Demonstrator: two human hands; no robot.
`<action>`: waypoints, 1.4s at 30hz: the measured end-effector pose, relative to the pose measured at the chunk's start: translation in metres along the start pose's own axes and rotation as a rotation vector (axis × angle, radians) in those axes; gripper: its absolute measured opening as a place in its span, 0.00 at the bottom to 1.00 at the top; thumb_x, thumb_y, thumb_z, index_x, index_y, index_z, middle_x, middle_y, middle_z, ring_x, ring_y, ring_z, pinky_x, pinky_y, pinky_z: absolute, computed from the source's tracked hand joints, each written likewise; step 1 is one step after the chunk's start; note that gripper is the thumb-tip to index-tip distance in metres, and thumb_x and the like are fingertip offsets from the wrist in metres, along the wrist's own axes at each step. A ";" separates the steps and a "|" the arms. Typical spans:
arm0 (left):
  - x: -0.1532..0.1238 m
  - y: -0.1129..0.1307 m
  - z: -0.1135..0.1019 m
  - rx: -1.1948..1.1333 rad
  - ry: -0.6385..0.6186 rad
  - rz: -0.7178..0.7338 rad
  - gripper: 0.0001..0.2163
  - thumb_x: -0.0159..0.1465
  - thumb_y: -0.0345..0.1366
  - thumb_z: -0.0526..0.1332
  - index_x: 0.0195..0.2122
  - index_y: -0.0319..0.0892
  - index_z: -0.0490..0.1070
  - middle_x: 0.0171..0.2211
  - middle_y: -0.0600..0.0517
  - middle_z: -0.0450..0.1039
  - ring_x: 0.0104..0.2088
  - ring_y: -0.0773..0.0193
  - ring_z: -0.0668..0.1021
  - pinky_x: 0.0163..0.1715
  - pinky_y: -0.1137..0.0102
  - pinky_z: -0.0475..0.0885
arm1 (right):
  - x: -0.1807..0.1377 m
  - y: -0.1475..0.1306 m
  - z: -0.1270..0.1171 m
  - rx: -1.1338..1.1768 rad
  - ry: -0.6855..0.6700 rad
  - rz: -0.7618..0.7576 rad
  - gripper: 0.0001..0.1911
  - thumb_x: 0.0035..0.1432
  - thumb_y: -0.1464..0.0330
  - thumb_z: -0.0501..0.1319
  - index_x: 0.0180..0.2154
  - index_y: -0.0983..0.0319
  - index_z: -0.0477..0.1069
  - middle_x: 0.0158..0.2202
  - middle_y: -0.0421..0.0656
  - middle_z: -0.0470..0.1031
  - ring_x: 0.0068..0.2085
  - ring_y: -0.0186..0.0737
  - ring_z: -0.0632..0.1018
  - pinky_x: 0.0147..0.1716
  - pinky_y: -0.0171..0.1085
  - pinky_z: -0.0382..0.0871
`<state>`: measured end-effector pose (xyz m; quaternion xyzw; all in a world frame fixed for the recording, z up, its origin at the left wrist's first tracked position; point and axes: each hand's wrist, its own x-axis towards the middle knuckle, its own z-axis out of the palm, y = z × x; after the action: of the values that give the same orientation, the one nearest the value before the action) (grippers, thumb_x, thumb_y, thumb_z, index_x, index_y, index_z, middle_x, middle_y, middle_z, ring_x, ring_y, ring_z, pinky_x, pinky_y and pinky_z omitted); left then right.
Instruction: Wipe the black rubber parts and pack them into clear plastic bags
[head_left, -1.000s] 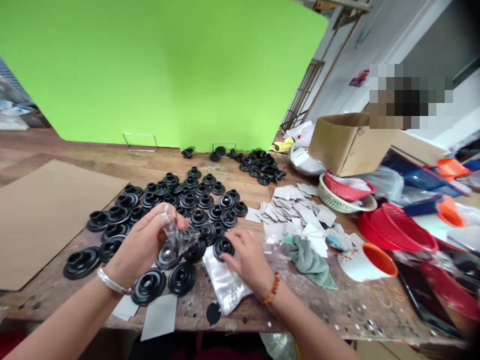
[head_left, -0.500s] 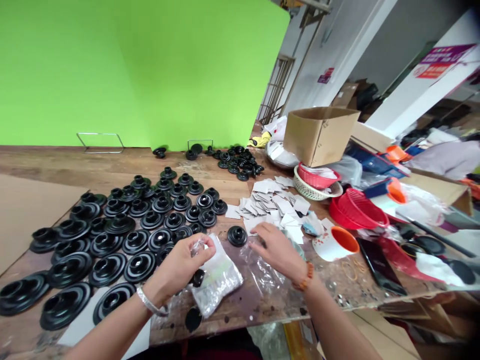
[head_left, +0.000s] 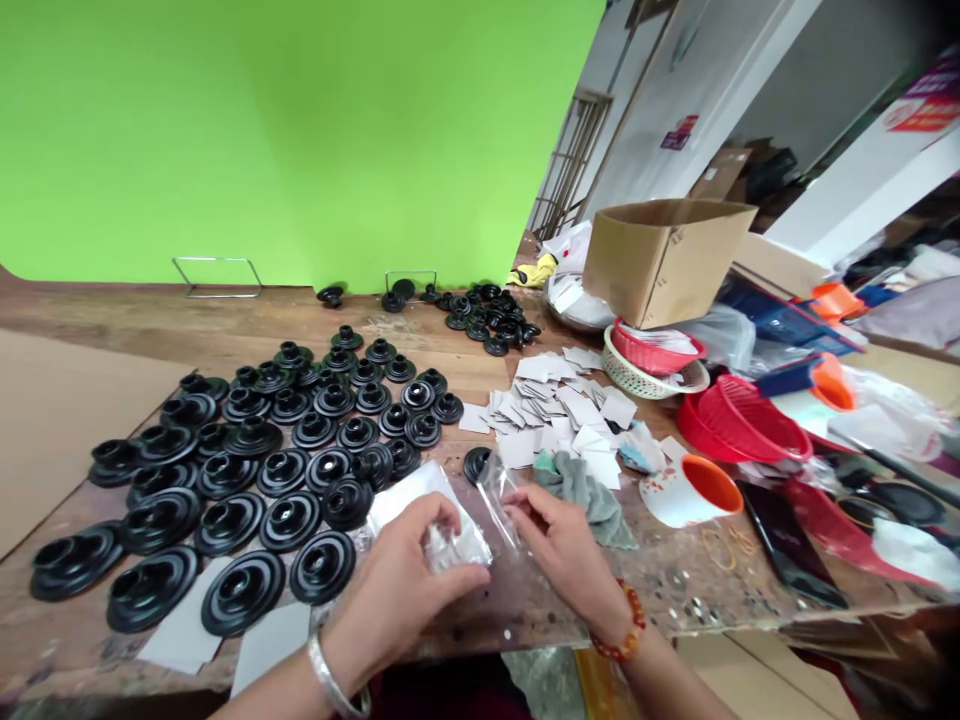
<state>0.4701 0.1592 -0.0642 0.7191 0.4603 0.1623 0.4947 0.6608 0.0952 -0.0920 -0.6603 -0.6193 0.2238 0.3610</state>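
My right hand pinches a thin clear plastic bag, which stands up from the fingertips and partly covers a small black round part. Over a stack of clear plastic bags hovers my left hand, its thumb stretched away from bent fingers and nothing visible held. Whether it touches the stack I cannot tell. To its left, many black stepped discs with raised hubs lie in rows on the wooden table. A grey-green cloth lies just beyond my right hand.
Small grey-white cards are scattered at centre right. Beyond them are a cardboard box, a cream basket and red baskets. An orange-lined white cup and a black phone lie to the right. A green panel closes off the back.
My left hand has moved right and nearer, over the bag stack. My right hand has come down and left, now pinching a bag. Another black disc stands at the front of the rows.
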 end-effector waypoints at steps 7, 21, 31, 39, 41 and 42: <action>0.002 -0.001 -0.008 0.033 0.103 0.032 0.06 0.59 0.42 0.58 0.31 0.46 0.70 0.23 0.56 0.68 0.24 0.63 0.68 0.27 0.69 0.62 | 0.019 -0.025 0.022 0.007 0.004 -0.039 0.19 0.66 0.62 0.49 0.23 0.61 0.60 0.20 0.36 0.63 0.23 0.32 0.65 0.25 0.32 0.55; -0.009 -0.009 -0.028 0.195 0.457 0.243 0.03 0.60 0.35 0.59 0.35 0.44 0.68 0.33 0.53 0.72 0.35 0.62 0.73 0.36 0.70 0.64 | 0.034 -0.039 0.048 0.135 -0.068 -0.007 0.18 0.65 0.61 0.50 0.24 0.61 0.61 0.19 0.37 0.63 0.23 0.33 0.65 0.24 0.32 0.54; -0.015 -0.013 -0.062 0.027 0.350 0.101 0.06 0.61 0.37 0.58 0.34 0.44 0.74 0.28 0.55 0.73 0.31 0.65 0.73 0.33 0.72 0.65 | 0.071 0.017 0.031 -0.053 0.076 -0.064 0.21 0.59 0.55 0.55 0.48 0.61 0.70 0.45 0.51 0.71 0.44 0.48 0.73 0.42 0.45 0.68; -0.016 -0.015 -0.057 0.117 0.443 0.032 0.04 0.60 0.36 0.58 0.30 0.44 0.69 0.20 0.58 0.66 0.22 0.67 0.67 0.25 0.74 0.59 | 0.068 0.023 0.026 0.208 0.049 0.047 0.14 0.59 0.61 0.56 0.39 0.63 0.74 0.38 0.49 0.74 0.35 0.43 0.75 0.39 0.45 0.71; -0.011 -0.014 -0.055 0.199 0.474 0.072 0.03 0.60 0.35 0.57 0.31 0.44 0.70 0.22 0.57 0.68 0.23 0.67 0.69 0.27 0.73 0.59 | 0.056 -0.003 0.011 0.569 -0.004 0.146 0.16 0.57 0.59 0.61 0.45 0.60 0.72 0.37 0.46 0.74 0.29 0.37 0.74 0.32 0.39 0.72; -0.009 -0.014 -0.053 0.241 0.487 0.093 0.03 0.60 0.34 0.57 0.31 0.44 0.70 0.23 0.57 0.69 0.24 0.66 0.69 0.27 0.73 0.59 | 0.049 -0.017 0.005 0.739 -0.064 0.171 0.18 0.55 0.60 0.64 0.46 0.58 0.71 0.37 0.44 0.74 0.28 0.35 0.73 0.30 0.36 0.71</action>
<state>0.4222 0.1831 -0.0500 0.7329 0.5480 0.2973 0.2724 0.6519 0.1437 -0.0747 -0.5278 -0.4505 0.4820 0.5350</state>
